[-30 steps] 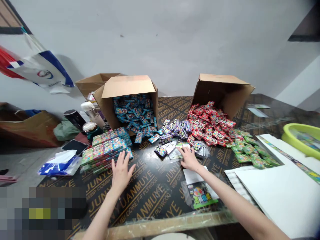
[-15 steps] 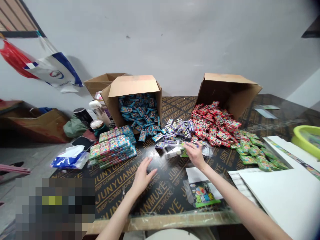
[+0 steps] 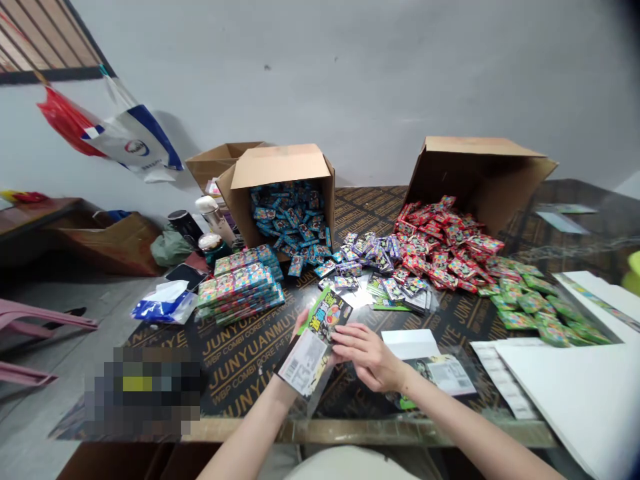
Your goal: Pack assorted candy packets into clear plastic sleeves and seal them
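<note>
A printed card (image 3: 317, 340) in green and black, with a white barcode panel and clear plastic about it, is held tilted above the table's front. My left hand (image 3: 287, 387) grips it from beneath at the left, its fingers mostly hidden behind the card. At the card's right edge, the fingers of my right hand (image 3: 367, 357) are closed on it. Another printed card (image 3: 445, 375) in clear plastic lies under my right forearm, beside a white paper piece (image 3: 410, 343). Beyond my hands are more cards and purple packets (image 3: 373, 252).
Cartons spill blue packets (image 3: 290, 220) and red packets (image 3: 445, 243). Green packets (image 3: 545, 307) lie at the right by white boards (image 3: 550, 373). Stacked packets (image 3: 240, 287), a tissue pack (image 3: 165, 303) and bottles (image 3: 215, 217) stand left. The table edge (image 3: 370, 430) is close to me.
My right hand has come back from the pile of cards toward me. A printed card is now between both hands; my left hand, open and bare before, grips it. The view has shifted slightly.
</note>
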The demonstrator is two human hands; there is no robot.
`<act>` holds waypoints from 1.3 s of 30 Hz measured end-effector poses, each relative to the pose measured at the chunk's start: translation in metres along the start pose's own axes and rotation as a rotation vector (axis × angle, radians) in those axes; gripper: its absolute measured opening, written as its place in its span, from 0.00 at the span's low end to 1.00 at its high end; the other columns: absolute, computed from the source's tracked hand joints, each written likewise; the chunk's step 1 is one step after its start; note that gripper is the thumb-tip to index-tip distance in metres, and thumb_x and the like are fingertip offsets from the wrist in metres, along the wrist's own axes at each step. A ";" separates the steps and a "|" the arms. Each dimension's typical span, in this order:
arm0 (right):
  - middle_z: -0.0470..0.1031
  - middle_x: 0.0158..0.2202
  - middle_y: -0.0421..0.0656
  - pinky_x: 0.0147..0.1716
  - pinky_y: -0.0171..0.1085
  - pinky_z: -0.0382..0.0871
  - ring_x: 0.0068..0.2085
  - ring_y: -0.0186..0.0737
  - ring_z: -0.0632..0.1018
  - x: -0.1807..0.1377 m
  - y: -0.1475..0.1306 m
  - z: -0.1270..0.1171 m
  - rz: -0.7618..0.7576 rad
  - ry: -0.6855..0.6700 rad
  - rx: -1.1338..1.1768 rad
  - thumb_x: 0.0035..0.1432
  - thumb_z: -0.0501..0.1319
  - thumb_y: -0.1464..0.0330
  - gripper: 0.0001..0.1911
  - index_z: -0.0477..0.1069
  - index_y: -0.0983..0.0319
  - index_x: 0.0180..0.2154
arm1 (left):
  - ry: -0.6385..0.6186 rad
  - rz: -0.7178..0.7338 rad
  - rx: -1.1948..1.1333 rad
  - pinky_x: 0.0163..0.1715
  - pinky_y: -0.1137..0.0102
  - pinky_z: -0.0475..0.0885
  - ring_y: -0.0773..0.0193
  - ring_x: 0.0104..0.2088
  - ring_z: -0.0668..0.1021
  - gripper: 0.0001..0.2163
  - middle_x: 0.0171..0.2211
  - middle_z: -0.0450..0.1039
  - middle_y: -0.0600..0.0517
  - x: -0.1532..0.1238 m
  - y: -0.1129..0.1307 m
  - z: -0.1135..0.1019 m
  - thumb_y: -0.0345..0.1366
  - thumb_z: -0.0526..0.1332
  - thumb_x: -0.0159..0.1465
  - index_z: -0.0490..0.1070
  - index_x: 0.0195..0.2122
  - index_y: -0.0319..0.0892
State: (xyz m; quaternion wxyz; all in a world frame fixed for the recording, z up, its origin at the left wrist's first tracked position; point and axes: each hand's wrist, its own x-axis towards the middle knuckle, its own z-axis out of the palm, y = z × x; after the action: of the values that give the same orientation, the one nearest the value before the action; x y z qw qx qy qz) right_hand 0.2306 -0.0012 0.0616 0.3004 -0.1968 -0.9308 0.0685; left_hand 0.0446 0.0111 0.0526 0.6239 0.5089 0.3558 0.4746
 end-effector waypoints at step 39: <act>0.72 0.33 0.41 0.36 0.36 0.63 0.34 0.38 0.70 0.030 0.012 -0.044 0.518 -0.115 0.469 0.48 0.64 0.61 0.22 0.69 0.61 0.45 | -0.209 -0.285 -0.332 0.31 0.73 0.64 0.64 0.28 0.73 0.15 0.29 0.74 0.48 -0.033 0.013 0.017 0.38 0.64 0.52 0.73 0.39 0.33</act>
State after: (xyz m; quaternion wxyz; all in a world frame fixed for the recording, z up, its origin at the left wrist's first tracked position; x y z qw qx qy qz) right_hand 0.2382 0.0223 0.1106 0.2572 -0.3478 -0.8244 0.3650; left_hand 0.0474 -0.0248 0.0673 0.7931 0.3904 0.2745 0.3785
